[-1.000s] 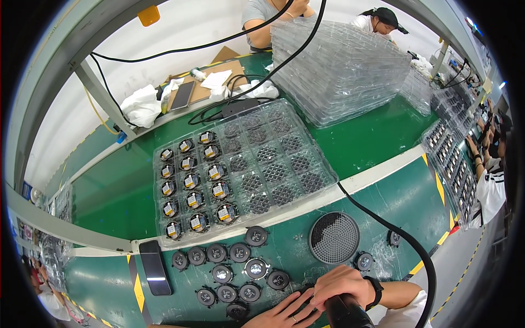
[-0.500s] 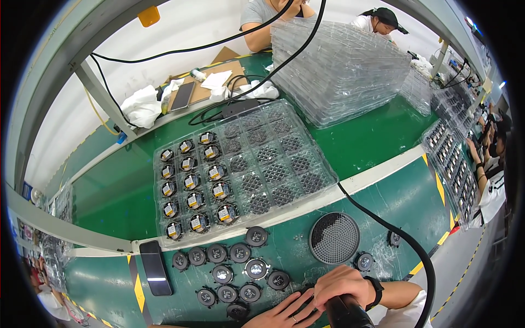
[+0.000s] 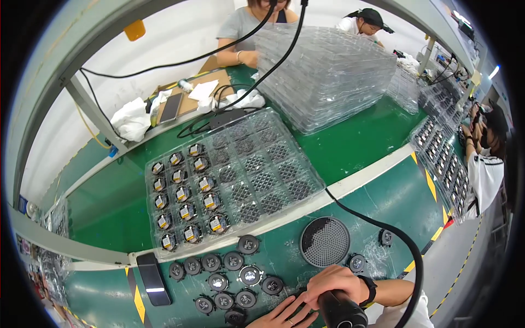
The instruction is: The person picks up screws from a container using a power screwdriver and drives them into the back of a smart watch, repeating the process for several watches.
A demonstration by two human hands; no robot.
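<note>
My right hand, with a black band on its wrist, is closed around a black cylindrical tool that looks like an electric screwdriver. Its working end is hidden under my fingers. Beside it, my left hand has its fingers stretched out and spread, the tips close to my right hand; whatever lies beneath them is hidden. Several round black watch-like modules lie on the green bench to the left. Just beyond my right hand is a round dark gridded dish with small dark parts gathered along its left side. Another module sits right of it.
A clear compartment tray holds rows of round modules on its left side. Behind it rises a tall stack of clear trays. A phone lies at left. A black cable loops along the right. Two people work across the bench.
The whole view has shifted slightly, moving the bench things left and mostly lower. Across the bench, one person's raised hand has come down beside the stack. My hands keep nearly the same pose.
</note>
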